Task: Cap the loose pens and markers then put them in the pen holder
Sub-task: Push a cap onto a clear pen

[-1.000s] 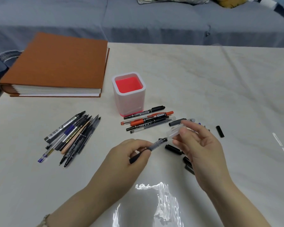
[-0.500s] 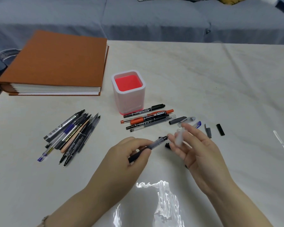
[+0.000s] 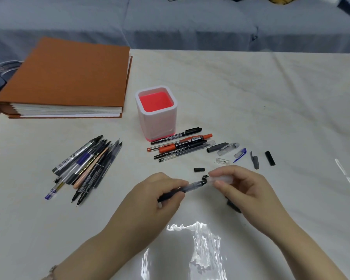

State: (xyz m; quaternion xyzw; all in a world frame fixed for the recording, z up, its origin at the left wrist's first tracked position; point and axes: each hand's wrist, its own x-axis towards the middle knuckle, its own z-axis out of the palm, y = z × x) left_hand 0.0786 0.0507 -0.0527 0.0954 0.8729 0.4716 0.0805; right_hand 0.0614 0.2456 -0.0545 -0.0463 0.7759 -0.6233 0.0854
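Note:
My left hand (image 3: 160, 194) grips a dark pen (image 3: 190, 186) with a clear front section, its tip pointing right. My right hand (image 3: 242, 188) pinches a clear cap (image 3: 220, 179) right at that tip. The white pen holder (image 3: 157, 126) with a red inside stands behind, with nothing in it. A pile of uncapped pens and markers (image 3: 85, 168) lies to the left. Several capped pens (image 3: 180, 144) lie in front of the holder. Loose caps (image 3: 230, 149) are scattered to their right, and one small black cap (image 3: 199, 169) lies near the pen tip.
A thick orange binder (image 3: 69, 77) lies at the back left of the white table (image 3: 271, 98). A grey sofa (image 3: 170, 21) runs behind the table. More dark caps (image 3: 233, 206) lie partly hidden under my right hand. Glare patches shine on the table's near edge.
My right hand turned the clear cap and brought it down and left to the pen's tip. My left hand kept the pen nearly still.

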